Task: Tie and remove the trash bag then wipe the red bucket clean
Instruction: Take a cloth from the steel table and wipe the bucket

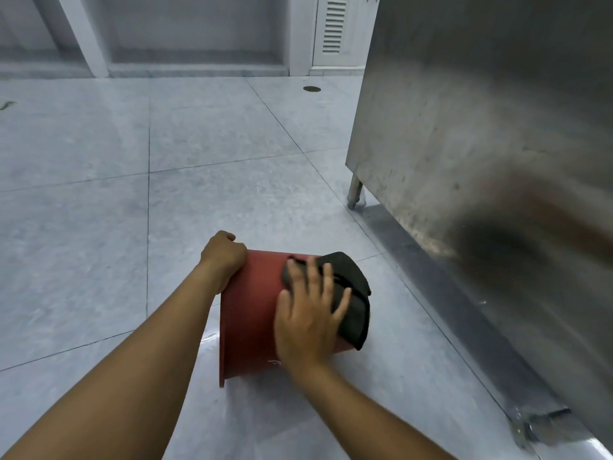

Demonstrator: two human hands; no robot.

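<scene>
The red bucket (250, 313) lies on its side on the grey tiled floor, rim toward the left, base toward the right. My left hand (224, 255) grips the rim at its upper edge. My right hand (310, 313) lies flat with spread fingers on a dark grey cloth (353, 293), pressing it against the bucket's outer wall near the base. The cloth drapes over the bucket's right end. The bucket's inside is hidden. No trash bag is in view.
A stainless steel cabinet (481, 144) on round legs (355, 192) stands close on the right. Its second leg (544, 426) is near the lower right corner. A floor drain (311, 89) sits far ahead. White wall panels and a louvred door (335, 24) close the back.
</scene>
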